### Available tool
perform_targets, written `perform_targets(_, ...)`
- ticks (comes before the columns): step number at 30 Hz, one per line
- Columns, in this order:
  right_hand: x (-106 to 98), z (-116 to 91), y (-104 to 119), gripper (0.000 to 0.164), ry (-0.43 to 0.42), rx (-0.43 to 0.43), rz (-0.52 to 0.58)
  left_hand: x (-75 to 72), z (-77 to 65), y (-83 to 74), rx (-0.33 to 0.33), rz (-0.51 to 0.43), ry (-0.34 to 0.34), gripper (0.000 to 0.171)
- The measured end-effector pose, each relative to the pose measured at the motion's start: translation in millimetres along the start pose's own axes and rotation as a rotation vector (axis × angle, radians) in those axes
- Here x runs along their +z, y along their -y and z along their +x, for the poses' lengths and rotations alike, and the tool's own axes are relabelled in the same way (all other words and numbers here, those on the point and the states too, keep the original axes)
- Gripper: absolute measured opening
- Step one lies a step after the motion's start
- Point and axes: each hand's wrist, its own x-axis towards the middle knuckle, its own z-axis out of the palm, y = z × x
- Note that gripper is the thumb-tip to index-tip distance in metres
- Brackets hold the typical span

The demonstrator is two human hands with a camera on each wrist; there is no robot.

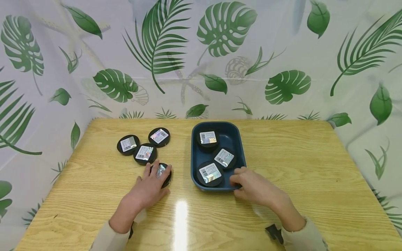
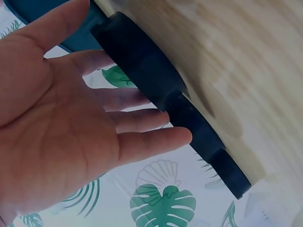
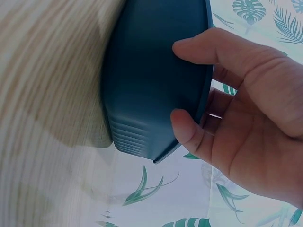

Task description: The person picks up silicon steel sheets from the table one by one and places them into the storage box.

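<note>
Left of the dark-blue rectangular tray (image 1: 229,136), the left hand (image 1: 147,190) rests loosely extended, unclenched fingers over a labelled black disc (image 1: 161,169); three other black discs (image 1: 145,153) lie farther from the person, also left of the tray; the right hand (image 1: 255,186) grasps the tray's rim at its near right corner; three stickered discs (image 1: 210,173) sit inside the tray, on the wood-grain table (image 1: 292,153).

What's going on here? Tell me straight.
A person's left grip rests on a round black disc on the wooden table, while their right grip holds the blue tray at its near right corner. Three labelled discs lie in the tray; three more lie on the table beyond the left grip.
</note>
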Motion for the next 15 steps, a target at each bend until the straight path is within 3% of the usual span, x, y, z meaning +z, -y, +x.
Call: perform_targets(15,0.7,0.1,-0.9,0.015,0.013,0.017,0.006,-0.4,2.8,1.4,0.013,0.020,-0.021,0.061)
